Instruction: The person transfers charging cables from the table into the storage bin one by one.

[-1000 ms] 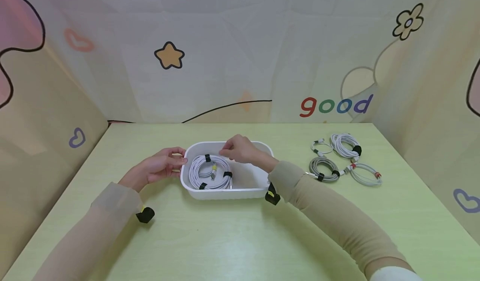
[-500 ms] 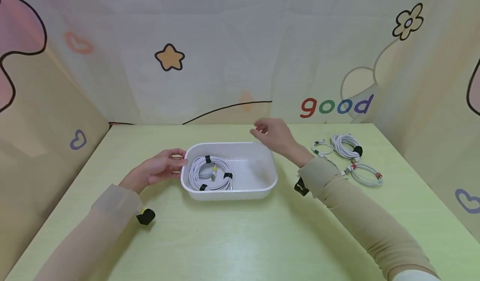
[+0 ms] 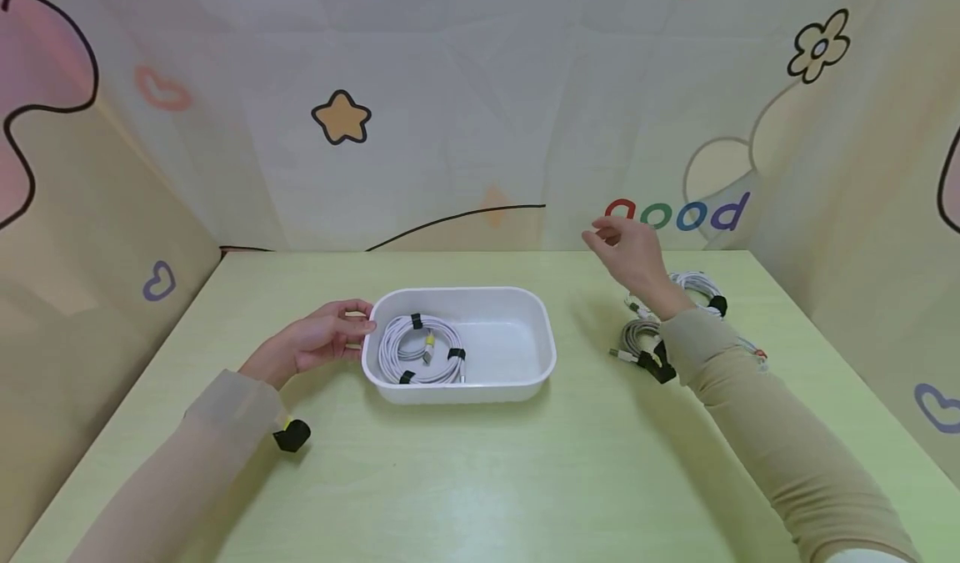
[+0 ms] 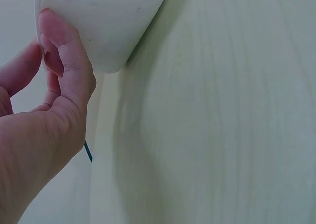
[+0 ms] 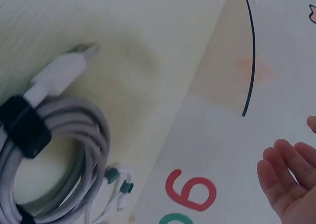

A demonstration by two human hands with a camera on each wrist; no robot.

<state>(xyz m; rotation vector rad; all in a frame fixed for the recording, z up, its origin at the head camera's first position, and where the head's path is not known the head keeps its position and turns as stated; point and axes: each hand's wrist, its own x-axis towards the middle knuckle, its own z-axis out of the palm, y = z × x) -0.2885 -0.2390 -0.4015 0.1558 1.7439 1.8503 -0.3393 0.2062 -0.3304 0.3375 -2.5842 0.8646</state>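
My left hand (image 3: 330, 334) grips the left end of a white plastic bin (image 3: 510, 346), its thumb and fingers on either side of the rim (image 4: 38, 16). Inside the bin, on the left, lies a coiled white cable (image 3: 387, 350) bound with black ties. A smaller coil with a yellow tie (image 3: 430, 340) sits within that ring. Raised over the back right of the table, my right hand (image 3: 630, 254) has loosely bent fingers (image 5: 286, 164) and holds nothing. Below it a grey cable coil (image 5: 101, 130) with black straps and a white plug (image 5: 61, 73) rests on the table.
Behind the right forearm lie a thick white cable coil (image 3: 693, 281) and a red-tied cable (image 3: 759, 353), both partly hidden. A thin white cable with dark ties (image 5: 126, 187) is near the grey coil. A printed curtain (image 3: 450, 113) stands along the table's back edge.
My right hand has risen out of the bin and moved right, over the cables on the table. The left hand stays on the bin, which has not moved.
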